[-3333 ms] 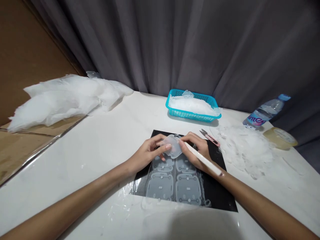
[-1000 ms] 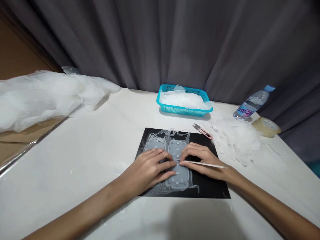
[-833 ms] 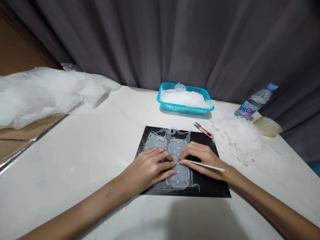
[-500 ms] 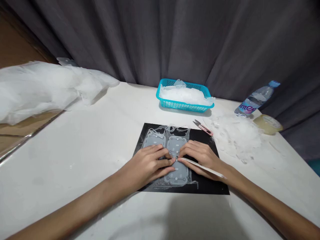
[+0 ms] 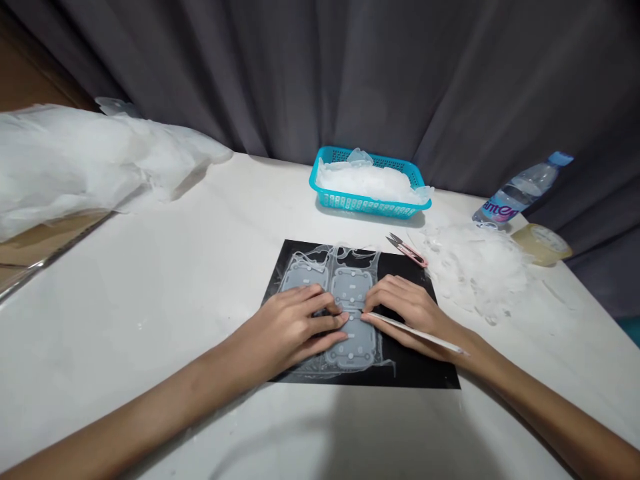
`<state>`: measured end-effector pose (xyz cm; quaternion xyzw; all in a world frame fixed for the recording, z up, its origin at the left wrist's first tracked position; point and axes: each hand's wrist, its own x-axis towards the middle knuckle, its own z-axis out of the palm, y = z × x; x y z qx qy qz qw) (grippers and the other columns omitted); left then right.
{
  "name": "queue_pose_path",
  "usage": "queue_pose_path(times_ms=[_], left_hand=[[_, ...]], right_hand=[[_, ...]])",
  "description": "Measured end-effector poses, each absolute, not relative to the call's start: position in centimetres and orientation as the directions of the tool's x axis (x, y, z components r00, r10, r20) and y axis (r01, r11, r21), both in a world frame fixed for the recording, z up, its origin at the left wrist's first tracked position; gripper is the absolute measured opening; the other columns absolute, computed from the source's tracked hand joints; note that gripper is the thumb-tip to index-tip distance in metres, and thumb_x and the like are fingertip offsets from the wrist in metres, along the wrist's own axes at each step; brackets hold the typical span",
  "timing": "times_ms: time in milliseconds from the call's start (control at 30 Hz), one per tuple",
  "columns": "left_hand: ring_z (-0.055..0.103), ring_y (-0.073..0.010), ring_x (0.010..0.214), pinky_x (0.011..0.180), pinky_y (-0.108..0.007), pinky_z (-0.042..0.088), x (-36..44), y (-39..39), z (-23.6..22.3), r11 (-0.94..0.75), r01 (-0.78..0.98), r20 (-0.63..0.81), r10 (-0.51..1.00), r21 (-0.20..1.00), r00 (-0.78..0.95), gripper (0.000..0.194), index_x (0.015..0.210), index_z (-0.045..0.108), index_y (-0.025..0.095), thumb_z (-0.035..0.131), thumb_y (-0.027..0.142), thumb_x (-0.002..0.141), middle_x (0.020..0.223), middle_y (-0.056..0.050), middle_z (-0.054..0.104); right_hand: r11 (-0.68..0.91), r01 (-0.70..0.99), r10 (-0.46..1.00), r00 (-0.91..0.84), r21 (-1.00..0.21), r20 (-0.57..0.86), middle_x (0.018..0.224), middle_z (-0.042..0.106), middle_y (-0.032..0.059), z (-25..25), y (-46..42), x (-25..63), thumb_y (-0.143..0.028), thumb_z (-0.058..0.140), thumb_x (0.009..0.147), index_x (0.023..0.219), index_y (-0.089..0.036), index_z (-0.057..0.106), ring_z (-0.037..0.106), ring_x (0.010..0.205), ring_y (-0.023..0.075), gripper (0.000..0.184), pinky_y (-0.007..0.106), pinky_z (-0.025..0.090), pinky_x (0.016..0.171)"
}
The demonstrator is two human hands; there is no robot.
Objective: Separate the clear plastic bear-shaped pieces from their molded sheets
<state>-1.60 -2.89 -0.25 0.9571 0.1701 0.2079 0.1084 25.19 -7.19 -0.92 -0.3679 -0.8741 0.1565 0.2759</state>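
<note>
1. Fingers (image 5: 327, 323) of the left hand (image 5: 287, 327) rest loosely spread on a translucent moulded plastic sheet (image 5: 356, 345).
2. The right hand (image 5: 413, 308) grasps a slim white tool (image 5: 415, 331) by the sheet's right side.
3. The sheet lies on a black mat (image 5: 417, 375).

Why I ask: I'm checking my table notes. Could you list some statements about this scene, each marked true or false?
1. The right hand holds a slim white stick. True.
2. The thread snips lie inside the basket. False: the pink-handled thread snips lie outside the turquoise basket.
3. The left hand rests on translucent molded panels. True.
4. The water bottle is uncapped. False: the water bottle has its blue cap on.
5. A black sheet lies beneath the panels. True.
</note>
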Motion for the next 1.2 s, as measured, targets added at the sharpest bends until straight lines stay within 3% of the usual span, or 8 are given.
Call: queue_pose_path(times_ms=[167,333,567,767,933,1067,1200], left_hand=[[0.068,-0.0198,0.091,0.081,-0.032,0.053,-1.6,-2.9,-0.2,-0.917,0.271,0.379,0.371,0.291,0.848,0.021,0.11,0.077,0.019,0.061,0.031,0.105,0.098,-0.005,0.073],[0.067,-0.0199,0.092,0.083,-0.032,0.052,-1.5,-2.9,-0.2,-0.915,0.274,0.368,0.373,0.295,0.852,0.022,0.11,0.077,0.018,0.06,0.031,0.105,0.101,-0.006,0.073],[0.066,-0.0203,0.092,0.083,-0.032,0.05,-1.5,-3.0,-0.4,-0.924,0.26,0.387,0.357,0.281,0.85,0.021,0.105,0.077,0.017,0.061,0.031,0.105,0.098,-0.006,0.073],[0.066,-0.0194,0.088,0.08,-0.031,0.049,-1.3,-3.2,-0.6,-0.93,0.264,0.407,0.352,0.258,0.843,0.021,0.108,0.075,0.017,0.056,0.028,0.107,0.096,-0.005,0.074],[0.066,-0.0191,0.09,0.081,-0.031,0.05,-1.4,-3.1,-0.5,-0.921,0.268,0.384,0.365,0.282,0.848,0.021,0.108,0.075,0.019,0.057,0.03,0.107,0.098,-0.004,0.074],[0.066,-0.0194,0.091,0.082,-0.031,0.051,-1.3,-3.3,-0.2,-0.942,0.276,0.384,0.331,0.192,0.862,0.023,0.111,0.073,0.017,0.053,0.026,0.108,0.098,-0.005,0.075],[0.068,-0.0202,0.092,0.084,-0.033,0.051,-1.2,-3.6,0.2,-0.967,0.246,0.378,0.25,0.059,0.891,0.028,0.115,0.072,0.016,0.044,0.019,0.111,0.099,-0.006,0.076]], right_hand=[[0.647,0.527,0.752,-0.56,-0.551,0.347,0.099,0.069,0.0051,-0.8,-7.2,25.2,-0.025,0.061,0.104,0.104,-0.021,0.06,0.062,0.092,0.0189,0.004,0.037,0.049,0.087],[0.661,0.525,0.742,-0.563,-0.536,0.363,0.098,0.068,0.0051,-1.3,-7.1,24.6,-0.025,0.061,0.104,0.104,-0.021,0.06,0.06,0.091,0.0192,0.004,0.036,0.049,0.085],[0.693,0.571,0.72,-0.569,-0.439,0.397,0.097,0.068,0.0064,-1.3,-7.2,24.1,-0.024,0.058,0.105,0.102,-0.02,0.058,0.061,0.089,0.0193,0.005,0.035,0.05,0.084],[0.732,0.603,0.679,-0.617,-0.316,0.397,0.086,0.066,0.0058,-0.2,-7.3,23.9,-0.017,0.052,0.105,0.088,-0.02,0.053,0.059,0.077,0.0173,0.017,0.03,0.05,0.072],[0.754,0.605,0.648,-0.623,-0.256,0.438,0.09,0.069,0.0068,-1.0,-7.2,24.1,-0.019,0.055,0.105,0.093,-0.019,0.056,0.063,0.08,0.0177,0.012,0.031,0.053,0.076],[0.763,0.621,0.621,-0.628,-0.179,0.47,0.095,0.071,0.0079,-1.6,-6.8,24.2,-0.023,0.056,0.105,0.105,-0.018,0.061,0.067,0.086,0.0197,0.007,0.033,0.055,0.082],[0.777,0.624,0.581,-0.654,-0.09,0.484,0.101,0.071,0.0101,-1.6,-6.7,24.2,-0.025,0.055,0.106,0.121,-0.016,0.062,0.069,0.091,0.0213,0.018,0.034,0.058,0.084]])
